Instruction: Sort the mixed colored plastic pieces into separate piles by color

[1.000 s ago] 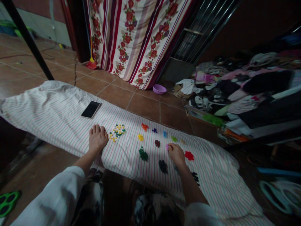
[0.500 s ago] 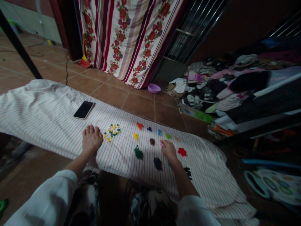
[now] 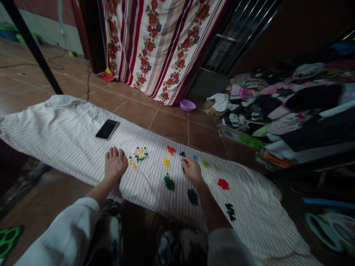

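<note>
"What's happening along the striped cloth?"
"Left hand palm-down at left, grip hidden; right hand, fingertips narrowed near the dark-blue pieces, far side, load unclear."
"Handling?"
"Pinch lightly; don't nudge them."

Pale loose sleeves, bare hands, blotchy black-and-white legwear

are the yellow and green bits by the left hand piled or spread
Spread: the bits lie scattered in a loose patch on the striped cloth.

Red pieces; striped, seemingly white cloth
</note>
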`<action>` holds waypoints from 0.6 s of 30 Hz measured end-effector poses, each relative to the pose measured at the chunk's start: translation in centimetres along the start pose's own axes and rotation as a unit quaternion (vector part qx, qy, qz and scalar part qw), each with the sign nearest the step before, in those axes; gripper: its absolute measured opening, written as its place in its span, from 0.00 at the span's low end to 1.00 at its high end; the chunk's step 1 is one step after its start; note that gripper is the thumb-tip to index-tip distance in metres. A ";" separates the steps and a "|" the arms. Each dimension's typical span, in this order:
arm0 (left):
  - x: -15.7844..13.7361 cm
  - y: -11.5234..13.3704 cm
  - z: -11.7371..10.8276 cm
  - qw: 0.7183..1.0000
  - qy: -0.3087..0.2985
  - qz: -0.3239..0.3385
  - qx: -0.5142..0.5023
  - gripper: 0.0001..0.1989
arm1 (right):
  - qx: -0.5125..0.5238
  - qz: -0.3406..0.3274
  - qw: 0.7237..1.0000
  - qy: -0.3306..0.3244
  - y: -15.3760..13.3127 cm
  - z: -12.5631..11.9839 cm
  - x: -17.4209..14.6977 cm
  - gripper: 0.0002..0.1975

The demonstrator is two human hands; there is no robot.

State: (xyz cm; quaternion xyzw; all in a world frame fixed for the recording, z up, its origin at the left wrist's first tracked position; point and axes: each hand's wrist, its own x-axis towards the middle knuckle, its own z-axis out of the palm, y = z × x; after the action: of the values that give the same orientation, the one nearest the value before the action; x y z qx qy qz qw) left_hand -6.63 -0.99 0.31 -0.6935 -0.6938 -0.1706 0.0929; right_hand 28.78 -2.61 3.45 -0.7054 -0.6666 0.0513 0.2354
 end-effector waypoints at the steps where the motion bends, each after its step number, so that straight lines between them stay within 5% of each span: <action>1: 0.0 0.0 0.0 1.000 0.000 -0.001 -0.002 0.19 | 0.017 -0.020 1.000 -0.009 -1.2 0.6 0.4 0.14; 10: 0.1 0.0 0.3 1.000 0.005 -0.007 -0.014 0.19 | 0.053 -0.132 0.981 -0.130 -11.3 6.7 1.9 0.13; 18: 0.1 0.0 0.6 0.999 0.005 -0.010 -0.030 0.19 | 0.002 -0.115 0.983 -0.147 -13.5 8.5 2.5 0.11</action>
State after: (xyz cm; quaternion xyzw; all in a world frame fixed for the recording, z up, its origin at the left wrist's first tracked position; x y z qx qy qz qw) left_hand -6.61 -0.70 -0.21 -0.6884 -0.6945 -0.1958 0.0733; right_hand 13.39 2.08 1.99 -0.6087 -0.7703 0.1280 0.1405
